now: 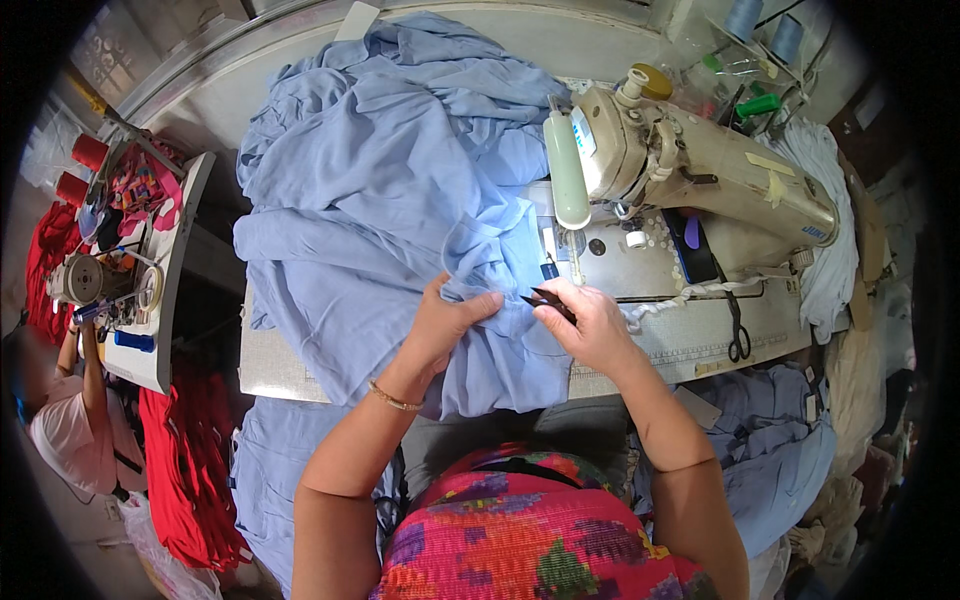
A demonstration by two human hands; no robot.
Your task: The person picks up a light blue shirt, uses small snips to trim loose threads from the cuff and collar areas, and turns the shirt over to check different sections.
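A big heap of light blue fabric covers the left half of the sewing table and hangs over its front edge. My left hand pinches a fold of that fabric near the table's front. My right hand holds small black thread snips, their tips pointing left at the fold, just right of my left hand's fingers. A beige industrial sewing machine stands behind my right hand, with its needle end above the cloth.
Black scissors lie on the table to the right. More blue fabric is piled at the lower right and lower left. Thread cones stand at the back right. At the left, another person sits by a second table with red cloth.
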